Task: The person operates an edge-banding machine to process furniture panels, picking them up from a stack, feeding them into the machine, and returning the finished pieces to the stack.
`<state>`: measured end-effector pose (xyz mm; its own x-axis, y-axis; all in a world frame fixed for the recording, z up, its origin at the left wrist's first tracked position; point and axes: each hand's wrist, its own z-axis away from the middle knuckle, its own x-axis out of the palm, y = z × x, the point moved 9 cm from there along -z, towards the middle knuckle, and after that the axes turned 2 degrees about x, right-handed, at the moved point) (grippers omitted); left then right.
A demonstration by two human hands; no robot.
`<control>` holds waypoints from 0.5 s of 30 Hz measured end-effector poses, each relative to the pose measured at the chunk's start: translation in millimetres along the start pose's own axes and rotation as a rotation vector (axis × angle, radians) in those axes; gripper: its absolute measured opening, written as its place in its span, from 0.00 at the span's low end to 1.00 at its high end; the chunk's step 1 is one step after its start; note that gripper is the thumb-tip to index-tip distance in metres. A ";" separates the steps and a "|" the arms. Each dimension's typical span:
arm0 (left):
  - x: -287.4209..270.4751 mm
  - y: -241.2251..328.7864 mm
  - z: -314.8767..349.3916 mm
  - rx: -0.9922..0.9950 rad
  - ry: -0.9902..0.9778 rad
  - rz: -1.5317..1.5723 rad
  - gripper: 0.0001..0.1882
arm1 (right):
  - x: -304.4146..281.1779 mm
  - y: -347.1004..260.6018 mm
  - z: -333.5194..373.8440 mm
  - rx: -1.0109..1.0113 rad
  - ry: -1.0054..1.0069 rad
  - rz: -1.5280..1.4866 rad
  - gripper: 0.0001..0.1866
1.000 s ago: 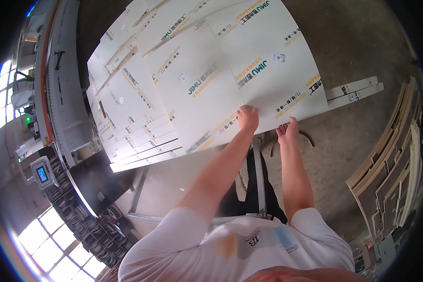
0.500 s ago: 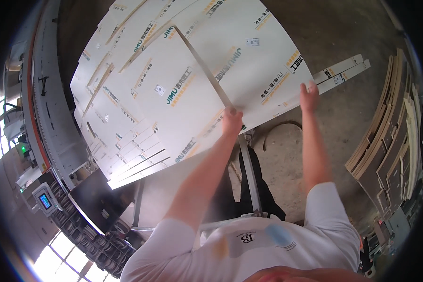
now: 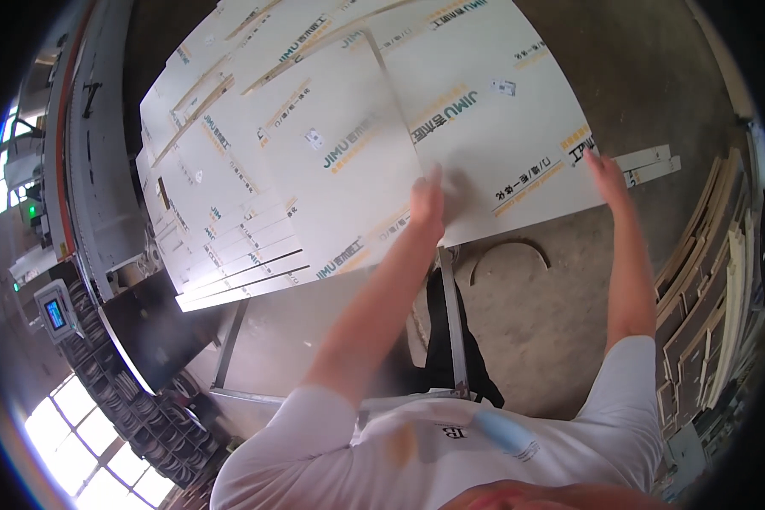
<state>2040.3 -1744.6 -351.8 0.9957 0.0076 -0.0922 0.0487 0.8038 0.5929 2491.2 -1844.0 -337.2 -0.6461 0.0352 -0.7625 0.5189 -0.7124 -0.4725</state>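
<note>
A large white printed board (image 3: 501,110) lies across the top of a stack of similar boards, at its right side. My left hand (image 3: 427,204) is closed at this board's left near corner, its fingers partly hidden. With my right hand (image 3: 608,178) I hold the right edge of the same board, thumb on top and fingers curled at the rim. Left of it another white board (image 3: 336,144) lies flat. Narrow white strips (image 3: 650,163) stick out from beneath the held board, beyond my right hand.
A metal frame (image 3: 452,327) stands between me and the stack. Wooden offcuts (image 3: 710,280) lean at the right. A curved strip (image 3: 510,245) lies on the floor. On the left are a long machine (image 3: 106,127), a small control screen (image 3: 55,314) and a rack of edging rolls (image 3: 136,416).
The held board has shifted right and covers more of the strips. My right hand has moved right and onto its edge. The whole view has also turned slightly.
</note>
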 end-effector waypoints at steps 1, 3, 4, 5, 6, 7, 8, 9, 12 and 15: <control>-4.1 11.5 2.0 0.004 0.021 -0.046 0.27 | -1.3 -7.8 12.5 -0.015 0.007 0.009 0.43; -17.0 18.4 7.9 0.056 0.004 0.030 0.26 | 9.0 -7.6 36.3 0.033 -0.058 0.002 0.42; -29.2 29.9 15.4 0.102 0.051 -0.100 0.26 | 11.9 -6.3 50.1 0.006 0.009 -0.009 0.41; -47.3 38.4 23.1 0.144 0.107 -0.231 0.26 | 16.0 -6.5 65.4 -0.024 0.068 -0.023 0.40; -71.7 29.5 24.8 0.146 0.123 -0.220 0.26 | 25.4 -19.1 84.2 -0.042 0.059 -0.022 0.40; -97.0 22.0 21.3 0.271 0.120 -0.362 0.26 | 35.9 -39.4 107.2 -0.036 0.064 -0.034 0.39; -117.0 20.8 22.6 0.336 0.114 -0.430 0.26 | 41.0 -51.1 123.4 -0.026 0.076 -0.046 0.37; -131.6 20.2 24.2 0.403 0.099 -0.502 0.25 | 54.3 -53.7 132.4 -0.108 0.119 -0.044 0.36; -207.9 0.3 30.3 0.178 0.158 -0.077 0.25 | 91.5 -122.0 166.7 -0.167 0.095 -0.048 0.32; -271.1 12.5 27.5 0.199 0.292 -0.131 0.26 | 143.3 -160.8 170.7 -0.188 0.066 0.009 0.32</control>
<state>1773.1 -1753.0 -297.5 0.9169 0.1048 -0.3852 0.2176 0.6778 0.7023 2219.5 -1844.0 -295.0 -0.6061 0.0791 -0.7915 0.6242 -0.5695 -0.5349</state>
